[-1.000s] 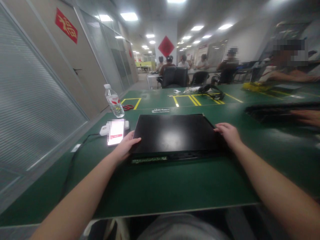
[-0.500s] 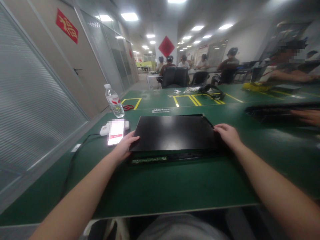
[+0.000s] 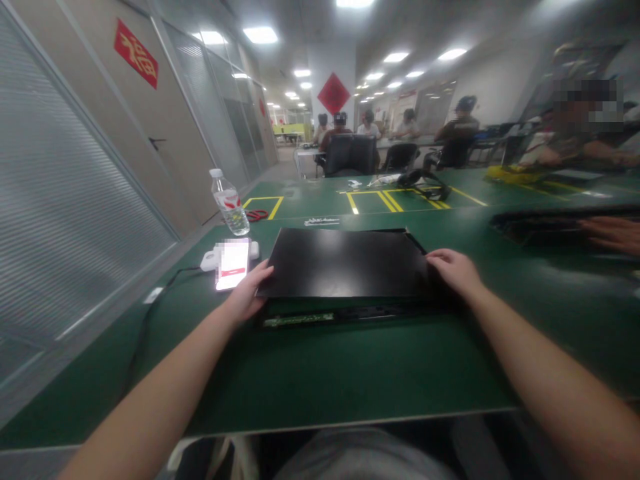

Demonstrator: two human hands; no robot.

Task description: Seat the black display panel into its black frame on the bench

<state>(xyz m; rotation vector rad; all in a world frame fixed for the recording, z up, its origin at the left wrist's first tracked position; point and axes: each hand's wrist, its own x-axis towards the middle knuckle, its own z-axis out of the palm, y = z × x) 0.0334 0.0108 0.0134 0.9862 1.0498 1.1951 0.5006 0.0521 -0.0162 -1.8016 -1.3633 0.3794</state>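
Observation:
A glossy black display panel (image 3: 345, 263) lies between my hands over the green table. My left hand (image 3: 250, 293) pinches its left edge near the front corner, thumb on top. On the other side my right hand (image 3: 455, 267) has its fingertips closed on the right edge. Along the front, below the panel's near edge, runs a dark strip with a green circuit board (image 3: 299, 321). The front edge stands a little above that strip. What lies beneath the panel is hidden.
Left of the panel are a lit phone (image 3: 233, 264), a white power strip (image 3: 208, 260) with a black cable, a water bottle (image 3: 230, 203) and red scissors (image 3: 257, 215). A headset (image 3: 425, 183) lies at the back. At right, a co-worker's hand (image 3: 613, 233) rests by a dark object.
The panel's front edge has risen slightly, showing more of the strip below. My left hand has shifted a little left with its thumb nearer the edge. My right hand has barely moved.

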